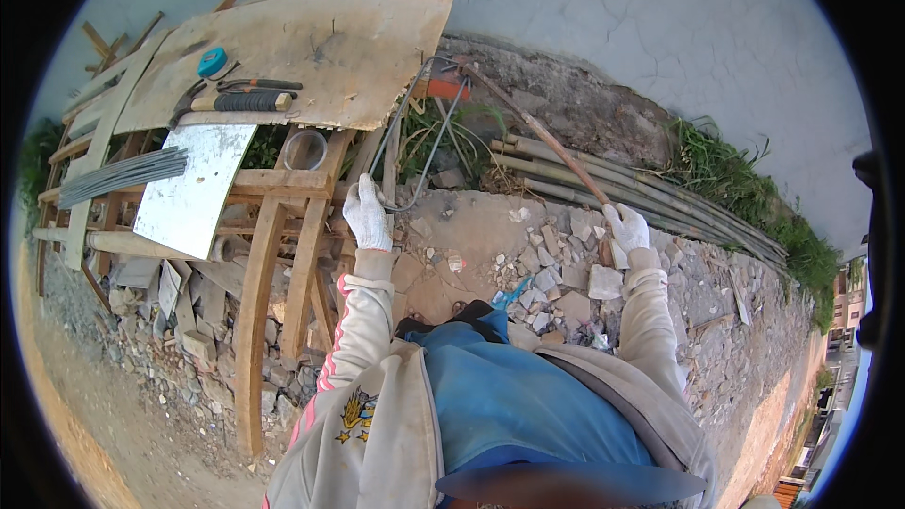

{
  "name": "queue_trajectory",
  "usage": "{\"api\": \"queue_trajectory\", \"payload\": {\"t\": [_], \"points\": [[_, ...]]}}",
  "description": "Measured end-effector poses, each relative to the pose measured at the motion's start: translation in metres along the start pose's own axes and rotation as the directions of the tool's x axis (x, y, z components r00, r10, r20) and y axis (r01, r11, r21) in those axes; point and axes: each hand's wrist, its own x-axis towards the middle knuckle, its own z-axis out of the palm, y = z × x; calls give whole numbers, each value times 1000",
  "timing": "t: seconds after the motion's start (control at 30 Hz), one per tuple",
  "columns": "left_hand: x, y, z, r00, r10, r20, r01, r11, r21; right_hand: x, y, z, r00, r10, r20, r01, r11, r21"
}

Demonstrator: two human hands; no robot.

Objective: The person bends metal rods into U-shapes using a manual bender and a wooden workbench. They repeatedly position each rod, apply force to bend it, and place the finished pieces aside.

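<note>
My left hand (pixel 367 214), in a white glove, is closed on the near end of a thin steel rod (pixel 435 162) bent into a long narrow loop. The loop's far end reaches an orange-red block (pixel 448 87) at the bench corner. My right hand (pixel 626 229), also gloved, grips the near end of a long rusty metal bar (pixel 537 128). This bar slants away to the same corner, where it meets the bent rod; the exact contact is too small to make out.
A wooden bench (pixel 330 47) carries a teal tape measure (pixel 212 61), a hammer (pixel 236 103), pincers (pixel 257 86), a rod bundle (pixel 127 174) and a white board (pixel 196 190). A clear tub (pixel 304 149) sits beside them. Bamboo poles (pixel 641 193) lie along the wall; rubble (pixel 566 278) covers the ground.
</note>
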Motion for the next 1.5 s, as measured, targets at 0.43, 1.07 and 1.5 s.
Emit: {"api": "queue_trajectory", "payload": {"t": [0.43,1.07,1.5], "points": [[-2,7,-5,995,70,64,-77,991,109,-8,-6,41,998,51,-38,-52,998,-36],[25,-9,-17,947,130,292,-196,959,207,-174,-164,60,919,329,-217,-346,938,-40],[13,1,-14,956,140,258,-209,942,264,-140,-122,-33,989,28,-147,-40,996,-75]]}}
